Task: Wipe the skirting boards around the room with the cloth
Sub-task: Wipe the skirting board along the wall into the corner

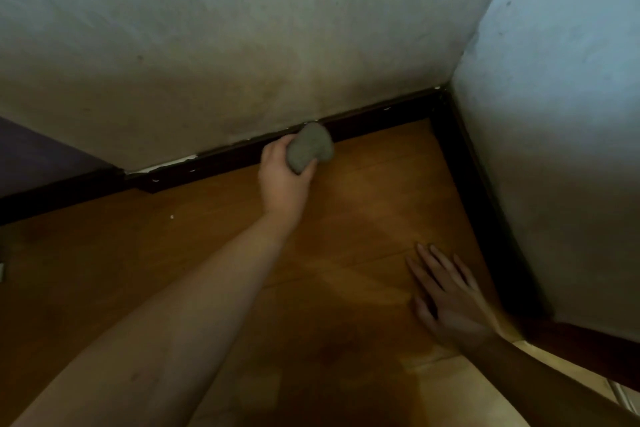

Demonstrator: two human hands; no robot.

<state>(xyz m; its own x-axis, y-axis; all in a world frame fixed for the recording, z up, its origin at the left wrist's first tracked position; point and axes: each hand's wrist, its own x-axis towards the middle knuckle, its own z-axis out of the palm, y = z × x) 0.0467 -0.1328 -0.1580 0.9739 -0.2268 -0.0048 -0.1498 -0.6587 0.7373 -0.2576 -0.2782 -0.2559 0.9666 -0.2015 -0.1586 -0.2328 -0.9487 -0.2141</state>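
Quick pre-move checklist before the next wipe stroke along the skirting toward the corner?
1. Left hand grips cloth: ok.
2. Cloth against skirting board: ok, it overlaps the board's top edge.
3. Path to the corner free of things: ok.
4. Right hand flat on wooden floor, bracing: ok.
5. Board left of the cloth clean: not ok, pale flecks remain.
6. Cloth's wiping face clean: cannot tell.

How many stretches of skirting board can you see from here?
2. One skirting board runs along the far wall, where the left hand holds the cloth against it; the other runs along the right wall. They meet at the corner. More may lie outside the view.
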